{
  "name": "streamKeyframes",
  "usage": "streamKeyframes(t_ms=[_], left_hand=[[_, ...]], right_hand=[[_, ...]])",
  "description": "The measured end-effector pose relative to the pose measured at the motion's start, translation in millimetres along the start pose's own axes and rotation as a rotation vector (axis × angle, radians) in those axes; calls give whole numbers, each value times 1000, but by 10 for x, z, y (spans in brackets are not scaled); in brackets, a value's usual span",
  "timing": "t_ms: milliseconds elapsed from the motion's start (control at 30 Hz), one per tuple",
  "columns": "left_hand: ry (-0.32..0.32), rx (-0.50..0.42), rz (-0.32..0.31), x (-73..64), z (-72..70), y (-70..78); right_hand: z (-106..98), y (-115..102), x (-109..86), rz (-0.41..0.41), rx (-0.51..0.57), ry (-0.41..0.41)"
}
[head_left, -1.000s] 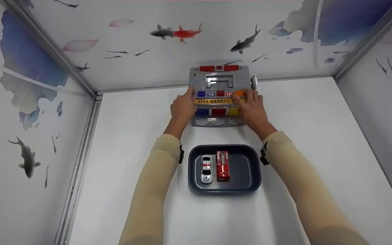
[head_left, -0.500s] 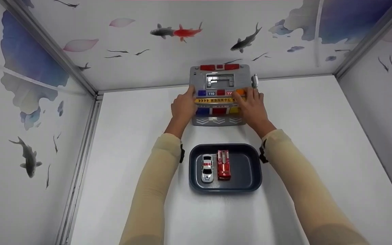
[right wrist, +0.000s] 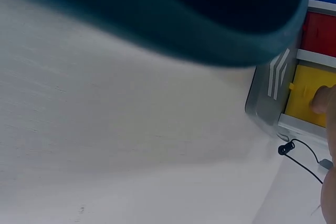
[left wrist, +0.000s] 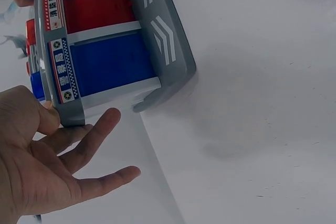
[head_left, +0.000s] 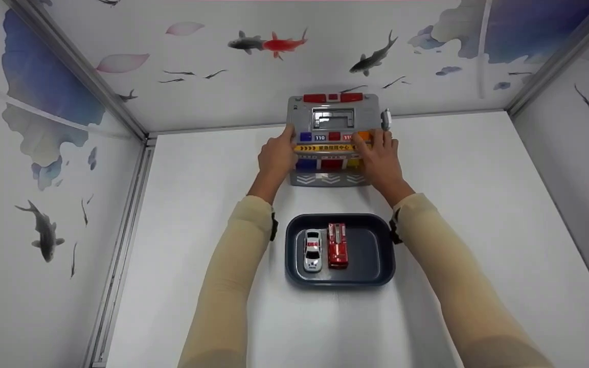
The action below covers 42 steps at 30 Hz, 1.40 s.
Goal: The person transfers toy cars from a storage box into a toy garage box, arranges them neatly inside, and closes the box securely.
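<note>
A grey toy garage (head_left: pixel 331 180) stands against the back wall, with blue, red and yellow doors and a yellow strip of lettering. My left hand (head_left: pixel 277 156) holds its left edge; in the left wrist view, the outer fingers of that hand spread below the corner. On the opposite side, my right hand (head_left: pixel 382 163) grips the right edge, thumb by the orange button (head_left: pixel 361 136). The right wrist view catches one digit in front of the yellow door (right wrist: pixel 307 85). A white toy police car (head_left: pixel 313 255) and a red toy fire truck (head_left: pixel 337 250) lie side by side in a dark blue tray (head_left: pixel 376 281).
The tray sits on the white table (head_left: pixel 197 204) between my forearms. Printed walls rise at the back and both sides. A small grey piece (head_left: pixel 386 119) sticks out at the garage's right side. A black cord (right wrist: pixel 304 163) shows beside the garage.
The camera view has shifted slightly, so everything sits a little higher in the picture. Both hands keep their places on the toy garage, and the cars stay in the tray.
</note>
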State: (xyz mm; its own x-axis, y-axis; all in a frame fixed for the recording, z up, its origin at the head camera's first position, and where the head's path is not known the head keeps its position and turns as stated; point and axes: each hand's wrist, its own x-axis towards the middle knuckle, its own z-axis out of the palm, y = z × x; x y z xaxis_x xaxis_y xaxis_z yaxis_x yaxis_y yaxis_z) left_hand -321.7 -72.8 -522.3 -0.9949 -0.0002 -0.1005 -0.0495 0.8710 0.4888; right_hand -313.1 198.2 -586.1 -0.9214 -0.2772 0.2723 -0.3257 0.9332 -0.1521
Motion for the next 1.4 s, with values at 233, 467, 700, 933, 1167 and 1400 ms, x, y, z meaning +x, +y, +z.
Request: streamKeyframes(t_ms=[233,467,700,933,1167,1400], left_hand=[[-1,4,-5,3,-24,5],[-6,15,-13,3,-29,-8],[12,26,-12,-1,-17,-25],[-3,25,-20,2,-10,39],[-2,27,-38,8,-24,50],[-9,26,-28,3,-22,55]], right_hand=[[-27,-7,14,4,34,-13],[-137,-51,-15,19,109,-107],[-366,-80,22,-30,145,-162],[-513,-191,36,-146,75,-133],[-542,-433,92,-262,52,-85],[-510,-551,117,-301,59,-110]])
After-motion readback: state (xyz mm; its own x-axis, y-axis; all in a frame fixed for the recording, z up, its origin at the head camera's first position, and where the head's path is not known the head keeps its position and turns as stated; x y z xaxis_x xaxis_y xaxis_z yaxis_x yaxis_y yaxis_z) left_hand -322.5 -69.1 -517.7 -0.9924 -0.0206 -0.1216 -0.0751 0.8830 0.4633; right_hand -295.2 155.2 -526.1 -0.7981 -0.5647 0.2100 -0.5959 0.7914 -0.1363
